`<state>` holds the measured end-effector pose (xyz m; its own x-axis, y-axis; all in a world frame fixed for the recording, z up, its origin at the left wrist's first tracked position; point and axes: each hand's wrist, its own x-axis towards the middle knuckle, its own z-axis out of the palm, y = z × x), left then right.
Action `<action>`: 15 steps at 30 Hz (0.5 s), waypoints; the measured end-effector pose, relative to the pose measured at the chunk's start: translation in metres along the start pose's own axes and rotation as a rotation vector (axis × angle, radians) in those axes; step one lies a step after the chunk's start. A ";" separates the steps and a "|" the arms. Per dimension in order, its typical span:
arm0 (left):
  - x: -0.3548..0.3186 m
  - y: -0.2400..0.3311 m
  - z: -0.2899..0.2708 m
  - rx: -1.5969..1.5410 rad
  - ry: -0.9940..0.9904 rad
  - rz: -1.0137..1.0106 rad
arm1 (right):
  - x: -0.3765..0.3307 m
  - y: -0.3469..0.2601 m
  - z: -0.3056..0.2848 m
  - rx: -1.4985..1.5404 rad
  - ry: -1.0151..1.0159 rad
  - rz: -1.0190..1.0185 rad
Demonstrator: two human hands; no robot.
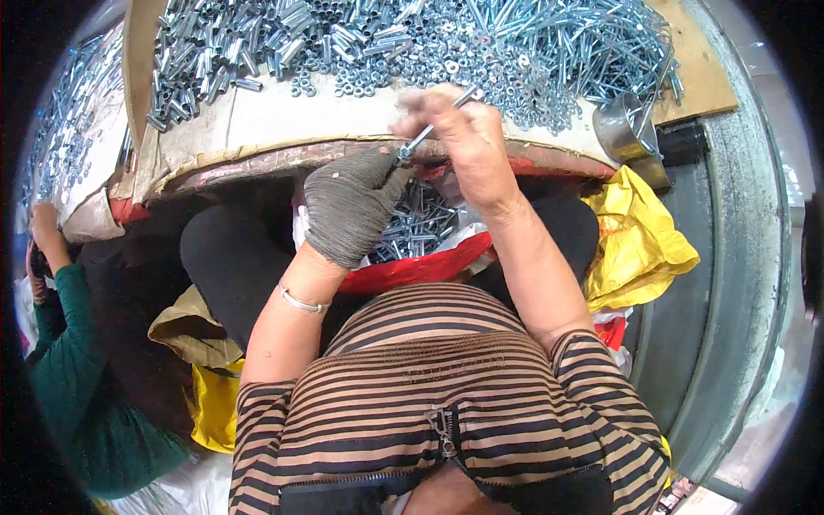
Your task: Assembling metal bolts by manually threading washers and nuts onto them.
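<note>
My left hand (354, 206), in a grey knitted glove, is closed around the lower end of a long thin metal bolt (422, 137), where a nut (404, 152) shows at the fingertips. The bolt slants up to the right into my bare right hand (470, 142). Fingers of that hand cover part of its shaft, and the upper end sticks out beyond them. Some right fingertips are smeared by motion. Just past my hands, loose nuts and washers (528, 94) lie on the worktable (283, 116). Below the hands, an open red-and-white sack (421, 273) holds metal bolts (416, 225).
Metal sleeves (249, 43) are heaped at the table's back left, long bolts (592, 43) at the back right. A curved metal piece (625, 129) sits at the right edge. Yellow sacking (639, 240) hangs at my right. A co-worker's green sleeve (81, 343) is at far left.
</note>
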<state>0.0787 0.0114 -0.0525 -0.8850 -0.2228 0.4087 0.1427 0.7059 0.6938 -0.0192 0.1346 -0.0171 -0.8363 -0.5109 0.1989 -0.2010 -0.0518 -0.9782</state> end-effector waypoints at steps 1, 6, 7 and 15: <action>-0.001 0.001 0.000 0.003 -0.009 0.000 | 0.001 0.000 -0.002 -0.139 -0.144 -0.054; 0.003 0.010 -0.002 0.245 0.047 0.239 | -0.005 -0.005 -0.022 -0.529 -0.215 0.048; 0.003 0.015 -0.003 0.260 0.074 0.292 | -0.009 -0.010 -0.021 -0.364 -0.251 0.057; 0.015 0.000 -0.040 -0.761 -0.883 -0.210 | -0.040 -0.015 -0.027 0.060 -0.543 0.214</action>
<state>0.0832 -0.0188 -0.0226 -0.8796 0.4653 -0.0992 -0.0790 0.0628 0.9949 0.0034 0.1791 -0.0085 -0.4712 -0.8808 -0.0471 -0.0140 0.0609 -0.9980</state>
